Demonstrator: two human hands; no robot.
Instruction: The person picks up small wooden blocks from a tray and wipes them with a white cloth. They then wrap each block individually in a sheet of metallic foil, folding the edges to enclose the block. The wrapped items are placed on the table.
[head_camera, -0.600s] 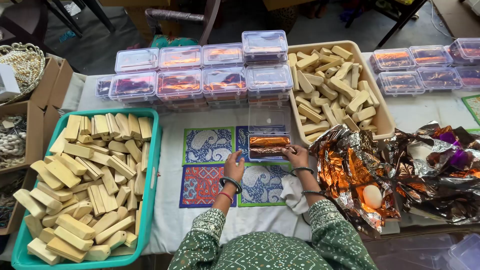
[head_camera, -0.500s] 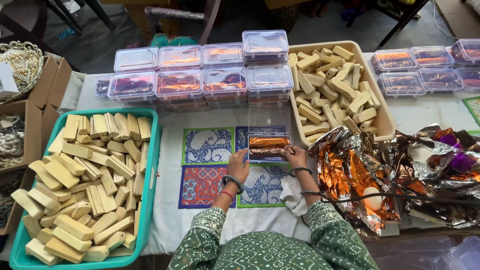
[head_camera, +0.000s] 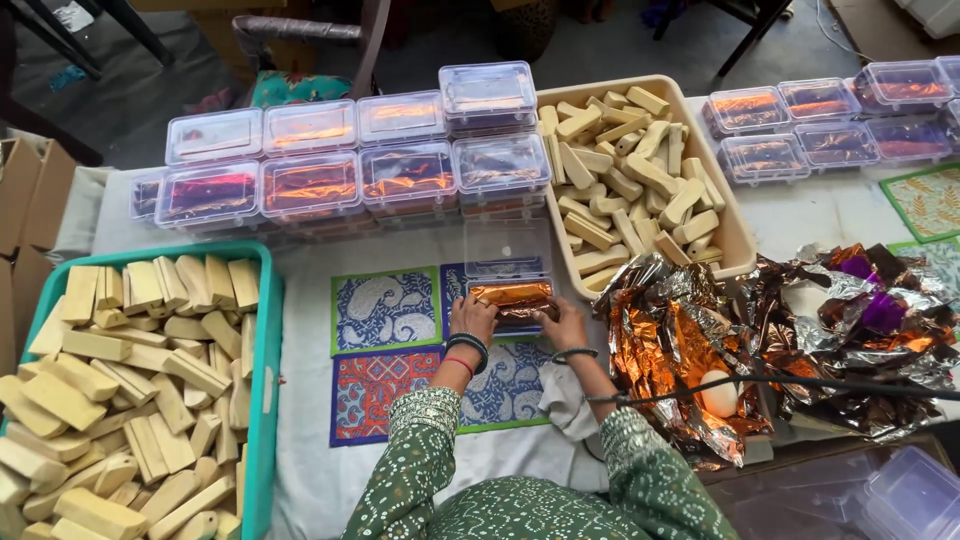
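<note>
A small clear plastic box (head_camera: 508, 262) with its lid up stands on a patterned mat (head_camera: 385, 309) in the middle of the table. Inside it lies a bar wrapped in shiny orange foil (head_camera: 511, 294). My left hand (head_camera: 473, 320) rests on the box's left front corner and my right hand (head_camera: 567, 325) on its right front corner, both fingers pressing at the foil bar and the box edge.
Rows of shut clear boxes (head_camera: 330, 160) with foil bars stand behind, more at the far right (head_camera: 830, 115). A teal tray (head_camera: 268, 360) of pale bars is at left, a beige tray (head_camera: 738, 240) of bars at right. Crumpled foil sheets (head_camera: 790, 330) lie to the right.
Both hands stay at the open box; they have shifted slightly along its front edge, settling the foil bar inside.
</note>
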